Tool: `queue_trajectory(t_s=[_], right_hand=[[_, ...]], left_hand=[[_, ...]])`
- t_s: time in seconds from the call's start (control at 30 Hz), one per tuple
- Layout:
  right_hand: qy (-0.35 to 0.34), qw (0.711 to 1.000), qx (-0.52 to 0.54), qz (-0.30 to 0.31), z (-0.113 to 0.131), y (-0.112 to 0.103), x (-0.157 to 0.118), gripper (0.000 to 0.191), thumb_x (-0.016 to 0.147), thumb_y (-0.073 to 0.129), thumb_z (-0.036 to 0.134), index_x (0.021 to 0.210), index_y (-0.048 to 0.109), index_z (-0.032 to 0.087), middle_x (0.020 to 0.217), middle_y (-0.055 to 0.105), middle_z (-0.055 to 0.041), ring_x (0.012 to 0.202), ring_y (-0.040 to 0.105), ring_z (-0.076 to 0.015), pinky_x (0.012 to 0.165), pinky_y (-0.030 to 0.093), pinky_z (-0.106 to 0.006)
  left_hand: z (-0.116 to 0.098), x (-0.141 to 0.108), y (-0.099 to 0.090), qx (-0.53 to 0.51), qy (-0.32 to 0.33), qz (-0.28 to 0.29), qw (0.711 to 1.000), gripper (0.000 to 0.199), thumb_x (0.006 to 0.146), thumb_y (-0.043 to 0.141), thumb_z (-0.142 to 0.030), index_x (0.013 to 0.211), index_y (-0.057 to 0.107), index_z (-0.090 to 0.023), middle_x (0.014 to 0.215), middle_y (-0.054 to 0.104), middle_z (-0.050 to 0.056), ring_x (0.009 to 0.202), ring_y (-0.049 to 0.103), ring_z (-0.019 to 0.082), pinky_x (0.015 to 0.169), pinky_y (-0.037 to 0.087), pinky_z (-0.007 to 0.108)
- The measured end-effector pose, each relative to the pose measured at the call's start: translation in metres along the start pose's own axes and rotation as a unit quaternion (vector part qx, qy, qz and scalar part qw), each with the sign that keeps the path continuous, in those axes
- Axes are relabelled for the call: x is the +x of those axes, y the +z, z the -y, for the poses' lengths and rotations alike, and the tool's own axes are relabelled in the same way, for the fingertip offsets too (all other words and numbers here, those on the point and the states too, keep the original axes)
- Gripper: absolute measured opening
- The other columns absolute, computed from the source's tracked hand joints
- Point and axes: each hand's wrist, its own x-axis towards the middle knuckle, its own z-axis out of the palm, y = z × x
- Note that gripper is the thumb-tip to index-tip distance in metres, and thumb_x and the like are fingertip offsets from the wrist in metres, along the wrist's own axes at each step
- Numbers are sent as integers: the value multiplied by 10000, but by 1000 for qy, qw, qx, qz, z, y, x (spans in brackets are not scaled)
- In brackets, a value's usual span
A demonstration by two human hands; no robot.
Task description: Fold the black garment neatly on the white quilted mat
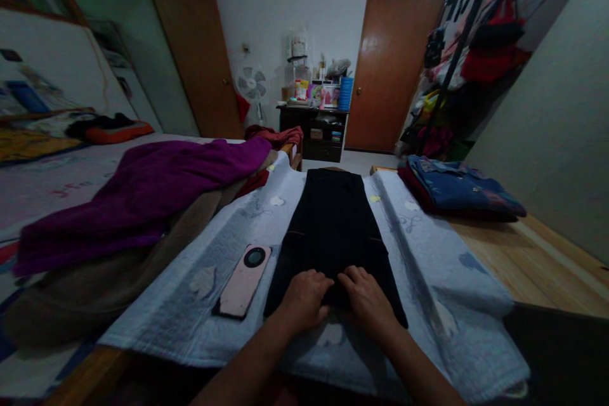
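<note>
A black garment (335,222), which looks like trousers, lies flat on a pale blue quilted cloth (190,330) with a leaf-like pattern. Both hands are at its near edge, close together. The fingers of my left hand (307,295) curl over the dark fabric, with the thumb at the hem. My right hand (366,295) grips the same edge in a like way, its fingers bent over the cloth. To the left of the garment lies a pink phone (243,285) with a round black camera ring, back side up.
A purple cloth (143,184) and a brown blanket (162,266) are heaped on the left. At the right, folded clothes (461,187) sit on a wooden board (528,247). Behind stand a fan (252,84), a dark cabinet (321,139) and a brown door (394,70).
</note>
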Motion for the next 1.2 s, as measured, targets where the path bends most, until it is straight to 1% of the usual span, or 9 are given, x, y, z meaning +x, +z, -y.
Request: queue_trajectory(t_s=[0.23,0.43,0.67,0.8,0.9,0.97,1.07,1.13,1.2], right_hand=[[-13,999,29,13,-4,1,2,375,787,575,169,1160,557,197,1150,587,-81,1037,530,-229,889,395,-349],[-13,1000,20,-13,-5,7,2,478,787,593,179,1252,485,184,1175,592,-106,1082,532,-253,892,401,-378],[-8,999,30,12,-2,2,3,348,842,469,107,1169,542,198,1135,617,-83,1055,549,-217,913,374,-357],[-3,999,45,15,0,-1,4,289,844,465,129,1101,571,207,1095,629,-67,1035,556,-211,908,365,-347],[2,999,46,22,0,-1,4,313,829,451,102,1093,577,215,1070,637,-56,1004,569,-198,881,371,-323],[2,999,43,27,0,0,4,349,823,429,73,1105,579,216,1053,643,-53,976,579,-192,864,376,-312],[-1,999,32,26,-2,3,4,427,819,399,41,1175,562,211,1082,644,-61,977,584,-191,862,379,-308],[-3,999,21,26,-3,5,5,481,813,396,29,1236,537,209,1129,637,-71,1006,584,-196,876,377,-311],[-6,999,14,30,-4,7,5,508,808,405,25,1265,523,211,1157,630,-77,1024,583,-200,886,376,-313]], left_hand=[[0,2,-6,-5,-4,5,1000,332,745,652,-296,1070,624,-239,974,648,44,916,568,228,819,447,341],[-2,5,-11,19,6,39,999,317,772,641,-296,1084,621,-246,975,653,47,917,583,231,825,455,347],[1,8,-13,14,5,50,999,348,748,638,-269,1096,625,-247,982,672,48,922,607,242,824,467,355],[6,14,-31,-21,17,77,997,399,711,676,-324,1100,633,-246,1021,688,45,946,625,252,828,471,346],[15,27,-54,-81,48,145,985,405,708,688,-414,1082,646,-265,998,705,12,904,650,227,756,484,285],[22,42,-66,-115,68,160,978,327,790,608,-353,1103,641,-265,979,713,-3,893,657,189,759,480,252],[32,71,-71,-98,79,103,987,292,865,500,-267,1124,633,-236,1102,687,13,1023,625,183,887,454,279],[37,94,-64,-62,82,71,992,313,883,472,-250,1161,611,-208,1202,643,44,1112,583,193,948,432,308],[41,115,-52,-28,113,52,992,347,887,472,-231,1215,573,-181,1339,548,76,1249,480,205,1024,376,336]])
